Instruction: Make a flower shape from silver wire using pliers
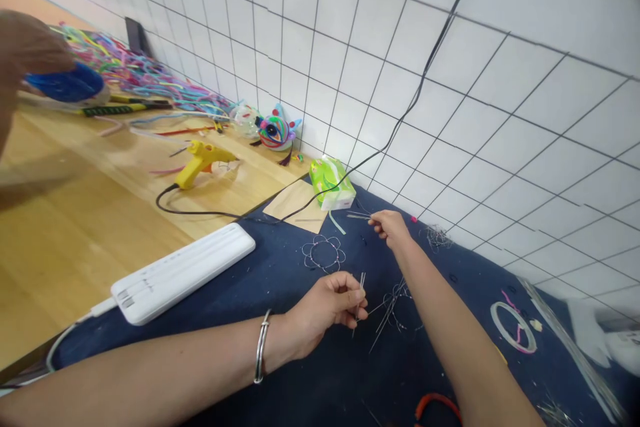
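Observation:
Pinched between the thumb and fingers of my left hand (330, 307) are a few short thin wires (362, 279), held roughly upright. My right hand (390, 227), farther forward near the wall, grips several thin wires (357, 215) that point left. A flower-shaped wire ring (324, 253) lies on the dark blue cloth (280, 273) beyond my left hand. More loose wires (383, 330) and a second looped wire piece (397, 307) lie just right of my left hand, partly beside my right forearm.
A white power strip (185, 273), yellow glue gun (203, 161) and its black cable are left. Near the wall stand a green tissue pack (333, 183) and colourful ornament (276, 130). A wire coil (513, 327) and orange handle (437, 400) lie right. Another person's arm (25, 47) shows upper left.

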The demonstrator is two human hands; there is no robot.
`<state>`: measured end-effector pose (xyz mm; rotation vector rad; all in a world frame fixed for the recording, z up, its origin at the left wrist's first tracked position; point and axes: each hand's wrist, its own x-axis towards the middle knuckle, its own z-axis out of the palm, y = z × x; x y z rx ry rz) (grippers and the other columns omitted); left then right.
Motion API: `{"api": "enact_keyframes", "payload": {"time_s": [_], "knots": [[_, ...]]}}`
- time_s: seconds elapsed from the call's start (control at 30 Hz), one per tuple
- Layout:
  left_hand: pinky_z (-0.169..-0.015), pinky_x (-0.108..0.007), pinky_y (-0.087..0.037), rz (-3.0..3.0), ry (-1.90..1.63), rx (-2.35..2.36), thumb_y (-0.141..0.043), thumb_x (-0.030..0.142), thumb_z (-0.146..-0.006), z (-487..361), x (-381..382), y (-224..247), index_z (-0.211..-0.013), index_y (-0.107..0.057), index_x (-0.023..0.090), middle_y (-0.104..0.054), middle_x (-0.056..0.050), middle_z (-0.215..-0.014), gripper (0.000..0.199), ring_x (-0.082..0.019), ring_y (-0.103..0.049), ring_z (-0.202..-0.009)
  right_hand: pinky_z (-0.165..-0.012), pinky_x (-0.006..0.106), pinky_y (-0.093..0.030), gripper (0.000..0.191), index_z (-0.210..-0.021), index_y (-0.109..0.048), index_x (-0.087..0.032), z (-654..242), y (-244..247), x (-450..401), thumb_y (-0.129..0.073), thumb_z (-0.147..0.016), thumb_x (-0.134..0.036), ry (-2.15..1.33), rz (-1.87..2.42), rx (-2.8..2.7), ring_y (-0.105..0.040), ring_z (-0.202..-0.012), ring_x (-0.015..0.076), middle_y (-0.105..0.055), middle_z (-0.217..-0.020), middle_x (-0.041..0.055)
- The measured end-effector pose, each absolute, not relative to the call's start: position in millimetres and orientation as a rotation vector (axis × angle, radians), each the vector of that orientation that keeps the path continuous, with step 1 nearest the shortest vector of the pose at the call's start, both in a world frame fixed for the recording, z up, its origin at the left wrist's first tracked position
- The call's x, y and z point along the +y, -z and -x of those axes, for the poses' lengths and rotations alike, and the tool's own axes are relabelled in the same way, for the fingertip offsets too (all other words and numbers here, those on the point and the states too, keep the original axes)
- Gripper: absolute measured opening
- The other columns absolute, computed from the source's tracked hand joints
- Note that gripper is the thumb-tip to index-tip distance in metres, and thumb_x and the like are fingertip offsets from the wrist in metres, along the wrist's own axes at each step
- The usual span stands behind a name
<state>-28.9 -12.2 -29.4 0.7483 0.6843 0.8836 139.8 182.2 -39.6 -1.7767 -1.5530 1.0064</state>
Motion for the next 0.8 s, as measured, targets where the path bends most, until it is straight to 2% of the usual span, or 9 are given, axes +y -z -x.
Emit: {"api": "enact_keyframes", "payload": {"time_s": [0.13, 0.23, 0.4, 0.53, 0.67, 0.8], "knots": [[-0.054, -0.020, -0.042, -0.768, -0.877, 0.689, -0.062, 0.030, -0.074, 30.0, -11.9, 29.1, -0.075, -0.051, 0.013, -0.058, -0.003, -0.074, 0.020, -0.012, -0.058, -0.066, -0.069, 0.033, -0.049, 0.026, -0.104, -0.053, -0.013, -138.4, 33.1, 185.3, -0.050, -0.086, -0.032, -0.865, 1.881, -1.795, -0.057, -0.081, 0.0146, -0.056, -0.099, 0.0052], [-0.053, -0.020, -0.041, -0.785, -0.868, 0.699, -0.062, 0.031, -0.074, 32.0, -10.0, 29.4, -0.076, -0.052, 0.013, -0.058, -0.003, -0.074, 0.020, -0.012, -0.058, -0.065, -0.070, 0.031, -0.045, 0.023, -0.094, -0.057, -0.013, -148.3, 16.1, 176.5, -0.052, -0.083, -0.032, -0.658, 1.864, -1.994, -0.056, -0.080, 0.0149, -0.058, -0.093, 0.0048], [-0.052, -0.020, -0.041, -0.832, -0.871, 0.718, -0.062, 0.033, -0.074, 36.1, -5.5, 31.4, -0.077, -0.053, 0.013, -0.059, -0.004, -0.075, 0.022, -0.012, -0.057, -0.066, -0.073, 0.025, -0.037, 0.008, -0.078, -0.063, -0.021, -177.1, -6.7, 113.5, -0.055, -0.078, -0.023, -0.480, 1.656, -2.440, -0.053, -0.080, 0.0135, -0.061, -0.082, -0.0001], [-0.053, -0.019, -0.040, -0.853, -0.835, 0.731, -0.062, 0.033, -0.074, 35.2, -4.6, 32.8, -0.078, -0.054, 0.013, -0.059, -0.004, -0.075, 0.022, -0.011, -0.057, -0.066, -0.070, 0.024, -0.035, 0.012, -0.085, -0.062, -0.023, -202.8, -11.7, 50.8, -0.052, -0.079, -0.019, -0.418, 1.518, -2.712, -0.051, -0.084, 0.0144, -0.059, -0.087, 0.0017], [-0.054, -0.019, -0.040, -0.861, -0.834, 0.741, -0.063, 0.033, -0.074, 32.7, -4.5, 31.6, -0.079, -0.053, 0.014, -0.059, -0.003, -0.077, 0.022, -0.011, -0.057, -0.068, -0.063, 0.025, -0.034, 0.027, -0.101, -0.056, -0.021, -223.7, -9.6, 29.8, -0.041, -0.082, -0.009, 0.108, 1.386, -2.998, -0.046, -0.090, 0.0176, -0.056, -0.095, 0.0069], [-0.054, -0.019, -0.041, -0.870, -0.822, 0.748, -0.064, 0.032, -0.073, 32.9, -2.8, 29.6, -0.080, -0.053, 0.015, -0.059, -0.002, -0.078, 0.021, -0.011, -0.057, -0.068, -0.064, 0.026, -0.034, 0.031, -0.104, -0.053, -0.019, -232.3, -9.2, 42.8, -0.043, -0.080, -0.004, 0.485, 1.272, -3.145, -0.044, -0.089, 0.0175, -0.053, -0.096, 0.0083]]}}
